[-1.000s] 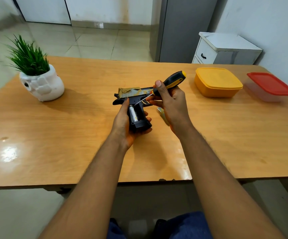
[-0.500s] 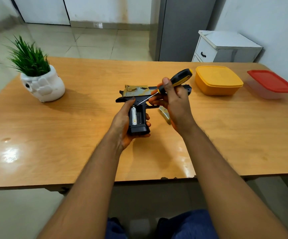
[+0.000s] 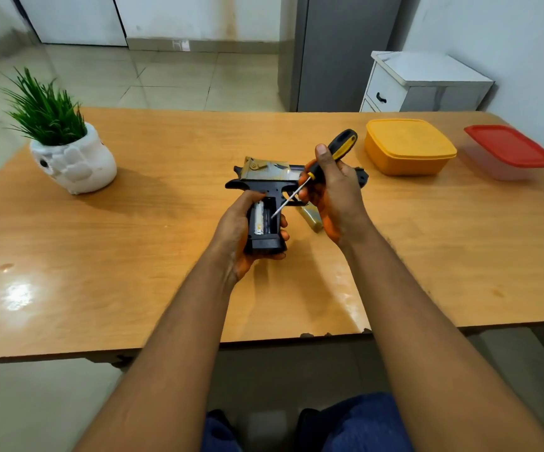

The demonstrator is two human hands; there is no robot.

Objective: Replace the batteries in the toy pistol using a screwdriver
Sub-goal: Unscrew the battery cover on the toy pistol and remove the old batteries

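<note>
Wooden table (image 3: 133,256) bears the work; left hand (image 3: 235,230) grips the toy pistol (image 3: 264,187) by its handle, raised over the table; right hand (image 3: 332,190) grips the screwdriver (image 3: 339,148), whose tip has dropped from the frame into the open compartment beside a battery (image 3: 259,220); cover (image 3: 311,218) lies alongside.

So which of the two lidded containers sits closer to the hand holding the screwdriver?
The yellow container, with its yellow lid, sits just beyond the right hand. The red-lidded clear container stands farther off, at the table's right edge.
</note>
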